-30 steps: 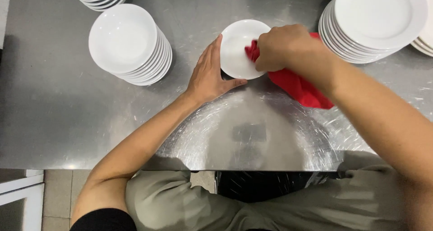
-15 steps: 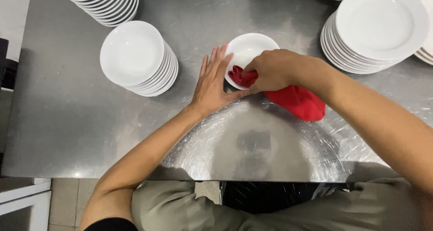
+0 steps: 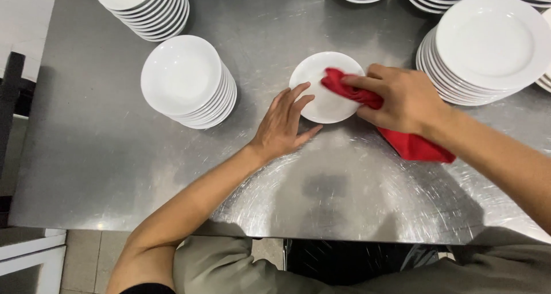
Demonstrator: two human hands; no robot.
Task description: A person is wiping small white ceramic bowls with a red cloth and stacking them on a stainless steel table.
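Red cloth (image 3: 367,96) gripped in right hand (image 3: 404,99), mid-wipe on 1 plate (image 3: 321,90) lying on tabletop (image 3: 103,156); left hand (image 3: 284,124) open, steadying rim; stacks (image 3: 183,78) wait alongside

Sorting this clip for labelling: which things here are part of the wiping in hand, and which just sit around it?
In use: small white plate, red cloth, left hand, right hand.
Sitting around: plate stack on the left, plate stack on the right, steel table.
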